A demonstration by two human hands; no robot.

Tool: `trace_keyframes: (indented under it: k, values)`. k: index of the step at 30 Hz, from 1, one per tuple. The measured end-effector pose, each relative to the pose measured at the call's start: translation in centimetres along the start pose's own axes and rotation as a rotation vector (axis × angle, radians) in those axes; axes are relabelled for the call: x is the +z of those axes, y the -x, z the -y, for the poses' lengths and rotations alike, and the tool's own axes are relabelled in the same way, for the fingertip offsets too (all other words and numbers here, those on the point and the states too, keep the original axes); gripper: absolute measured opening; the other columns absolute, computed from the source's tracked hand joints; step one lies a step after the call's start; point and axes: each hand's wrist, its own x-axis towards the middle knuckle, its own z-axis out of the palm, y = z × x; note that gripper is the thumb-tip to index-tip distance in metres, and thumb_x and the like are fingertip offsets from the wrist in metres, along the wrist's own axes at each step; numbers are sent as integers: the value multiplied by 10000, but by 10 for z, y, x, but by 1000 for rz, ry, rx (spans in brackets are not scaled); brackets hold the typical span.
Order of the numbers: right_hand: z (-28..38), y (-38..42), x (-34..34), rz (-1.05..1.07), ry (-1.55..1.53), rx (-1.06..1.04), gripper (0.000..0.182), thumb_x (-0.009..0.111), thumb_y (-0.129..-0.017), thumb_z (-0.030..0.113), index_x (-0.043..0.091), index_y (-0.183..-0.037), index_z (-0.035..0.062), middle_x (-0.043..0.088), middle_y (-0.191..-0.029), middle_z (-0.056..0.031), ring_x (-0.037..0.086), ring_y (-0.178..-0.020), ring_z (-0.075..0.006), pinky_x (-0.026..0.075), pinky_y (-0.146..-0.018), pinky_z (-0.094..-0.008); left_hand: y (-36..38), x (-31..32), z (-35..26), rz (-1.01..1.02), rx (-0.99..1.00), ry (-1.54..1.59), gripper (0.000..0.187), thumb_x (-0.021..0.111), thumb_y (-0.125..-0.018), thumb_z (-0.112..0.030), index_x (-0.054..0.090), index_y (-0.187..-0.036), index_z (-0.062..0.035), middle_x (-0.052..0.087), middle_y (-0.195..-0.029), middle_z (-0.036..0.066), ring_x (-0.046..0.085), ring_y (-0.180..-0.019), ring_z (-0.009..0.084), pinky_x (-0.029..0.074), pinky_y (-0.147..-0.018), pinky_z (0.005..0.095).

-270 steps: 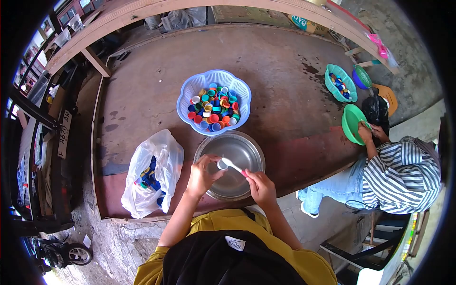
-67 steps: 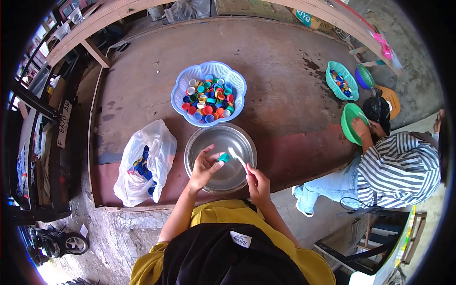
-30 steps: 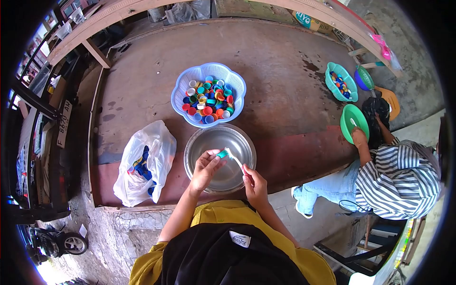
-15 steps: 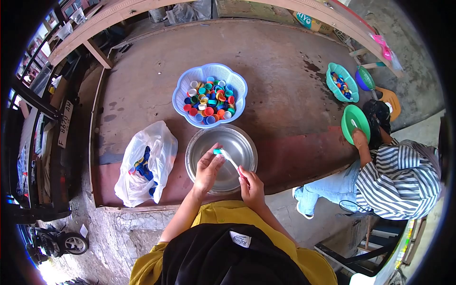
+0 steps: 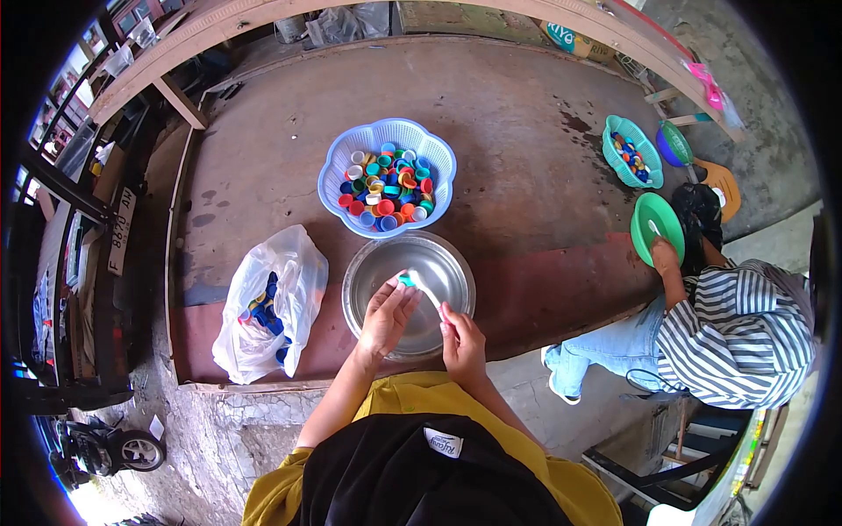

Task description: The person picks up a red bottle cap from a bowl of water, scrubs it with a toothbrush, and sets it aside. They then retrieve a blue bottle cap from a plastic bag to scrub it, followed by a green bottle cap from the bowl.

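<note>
Over the steel bowl (image 5: 452, 263), my left hand (image 5: 386, 320) pinches a teal bottle cap (image 5: 406, 280) between its fingertips. My right hand (image 5: 462, 346) is closed round the handle of a white toothbrush (image 5: 428, 292), whose head meets the cap. Just behind the bowl stands a pale blue flower-shaped basket (image 5: 338, 145) with many coloured bottle caps (image 5: 386, 207) in it. To the left of my hands lies an open clear plastic bag (image 5: 303, 276) with mostly blue caps inside.
At the right a person in a striped shirt (image 5: 745, 324) reaches into a green basin (image 5: 643, 219). Beyond it sits a teal basket (image 5: 614, 131) of caps. A wooden beam (image 5: 237, 22) crosses above the table's (image 5: 509, 140) far side.
My left hand has shifted slightly right and turned the cap a little. The toothbrush has changed its angle slightly against it.
</note>
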Motion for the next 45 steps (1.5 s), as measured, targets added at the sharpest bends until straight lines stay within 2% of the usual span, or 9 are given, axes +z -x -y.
trace_keyframes:
  k: [9,10,13,18,23,26,30,33,45]
  values:
    - [1,-5,-5,-66,-40,26,296,517,-875,41,555,-1169,29,593,-880,-155,617,-776,-282,488,-657,-319,5,11,-7,56,-78,130,330,435,-946,-146,418,-1241,0,517,-1204,128,481,-1157,233,373,-1014,402]
    - [5,-7,-7,-116,-40,9,268,525,-862,15,567,-1124,-18,590,-855,-147,596,-721,-225,471,-642,-272,4,10,-7,58,-73,141,332,433,-948,-150,417,-1242,1,513,-1210,131,477,-1159,235,372,-1013,407]
    - [15,-1,-14,34,95,-54,287,496,-884,26,546,-1164,-3,599,-929,-163,622,-790,-269,493,-671,-303,3,11,-7,85,-79,118,335,432,-949,-156,411,-1251,-10,511,-1208,122,479,-1156,243,374,-1008,405]
    - [11,-7,-17,-78,6,3,286,513,-880,55,563,-1161,39,582,-868,-129,607,-749,-272,484,-637,-321,3,11,-5,51,-70,122,308,411,-954,-136,409,-1255,-70,506,-1205,105,474,-1162,238,376,-1008,391]
    - [6,-2,-17,-6,54,-15,287,514,-875,36,558,-1158,14,583,-860,-142,611,-748,-254,483,-639,-312,3,16,-5,73,-45,153,281,395,-955,-111,426,-1234,-126,499,-1199,124,482,-1149,243,369,-1018,391]
    - [8,-7,-21,-83,12,-30,294,524,-875,66,566,-1166,58,578,-857,-122,604,-737,-274,485,-628,-326,-1,12,-6,86,-51,158,272,363,-966,-140,425,-1228,-103,499,-1210,138,483,-1148,243,369,-1016,386]
    - [13,-7,-18,45,101,-45,304,530,-871,71,567,-1172,80,580,-863,-109,603,-712,-282,484,-595,-352,3,18,-8,43,-78,108,305,352,-969,-176,399,-1256,-82,500,-1218,164,477,-1168,253,377,-1003,394]
    - [13,-6,-18,84,173,-76,292,517,-863,8,568,-1151,7,587,-856,-123,567,-641,-199,454,-583,-263,4,20,-8,40,-40,16,325,364,-968,-191,389,-1266,-66,489,-1233,187,472,-1179,271,373,-1005,407]
    - [14,-9,-17,5,-78,1,271,514,-866,1,556,-1133,-26,601,-892,-152,605,-759,-206,471,-668,-253,4,10,-6,85,-15,-68,392,362,-975,-256,387,-1277,-7,469,-1276,168,436,-1208,267,294,-1057,434]
